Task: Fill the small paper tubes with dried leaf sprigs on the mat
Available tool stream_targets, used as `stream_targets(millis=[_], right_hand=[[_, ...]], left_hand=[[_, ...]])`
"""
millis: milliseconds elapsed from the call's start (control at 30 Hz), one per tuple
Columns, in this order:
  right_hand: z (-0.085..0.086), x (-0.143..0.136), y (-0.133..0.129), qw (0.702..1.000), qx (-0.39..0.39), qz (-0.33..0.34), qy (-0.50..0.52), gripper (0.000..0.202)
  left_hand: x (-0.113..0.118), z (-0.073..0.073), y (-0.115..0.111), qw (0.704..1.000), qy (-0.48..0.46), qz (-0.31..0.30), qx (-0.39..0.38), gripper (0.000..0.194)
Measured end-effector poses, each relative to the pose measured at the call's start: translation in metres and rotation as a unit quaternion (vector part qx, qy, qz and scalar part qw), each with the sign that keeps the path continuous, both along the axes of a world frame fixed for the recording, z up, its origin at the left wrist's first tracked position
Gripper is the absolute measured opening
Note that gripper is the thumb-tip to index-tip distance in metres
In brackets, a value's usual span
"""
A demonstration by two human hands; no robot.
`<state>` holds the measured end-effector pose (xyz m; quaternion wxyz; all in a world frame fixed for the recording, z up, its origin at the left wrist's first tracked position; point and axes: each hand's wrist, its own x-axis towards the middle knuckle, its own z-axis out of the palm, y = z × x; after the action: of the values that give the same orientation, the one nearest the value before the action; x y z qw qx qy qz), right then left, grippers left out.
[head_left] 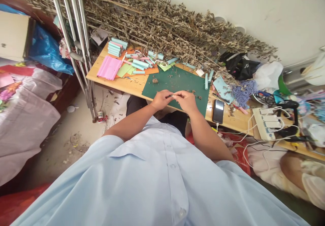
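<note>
Left hand [161,99], right hand [187,101]: fingertips together over green mat [175,82], both pinching a small piece [173,96]; leaves [162,19] behind dry, curled, brown.

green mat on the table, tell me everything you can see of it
The dark green, flat, smooth-looking mat lies on the light wooden table, reaching its front edge. Brown plant crumbs and a rough brown clump dot it. Dry leafy stems crowd its back; a pale blue paper roll lies at its right edge. The left hand and right hand meet above its front; whether they touch it is unclear.
</note>
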<state>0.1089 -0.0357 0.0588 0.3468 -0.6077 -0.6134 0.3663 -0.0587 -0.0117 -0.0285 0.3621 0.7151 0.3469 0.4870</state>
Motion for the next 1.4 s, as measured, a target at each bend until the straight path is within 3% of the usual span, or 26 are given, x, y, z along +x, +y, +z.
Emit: stream_targets(millis=[367,467,600,900,1200,1400], right_hand=[[-0.003,0.001,0.007,0.998,-0.064,-0.003,0.020,0.024],[0.000,0.003,0.005,0.997,0.006,0.030,-0.072,0.016],[0.004,0.004,0.000,0.970,0.121,0.089,-0.191,0.012],[0.002,0.001,-0.002,0.989,0.044,0.026,-0.141,0.012],[0.005,0.012,-0.008,0.956,0.167,0.104,-0.219,0.022],[0.005,0.016,-0.017,0.940,0.179,0.152,-0.250,0.030]], left_hand=[[0.001,0.002,-0.001,1.000,-0.009,-0.007,0.009,0.036],[0.002,-0.002,-0.001,1.000,-0.018,-0.003,0.015,0.037],[0.003,-0.005,0.000,1.000,-0.013,0.002,0.013,0.040],[0.004,-0.004,0.000,1.000,-0.012,-0.001,0.008,0.038],[0.003,-0.003,-0.001,1.000,-0.020,-0.007,-0.002,0.032],[0.002,0.000,-0.001,1.000,-0.004,-0.011,-0.004,0.021]])
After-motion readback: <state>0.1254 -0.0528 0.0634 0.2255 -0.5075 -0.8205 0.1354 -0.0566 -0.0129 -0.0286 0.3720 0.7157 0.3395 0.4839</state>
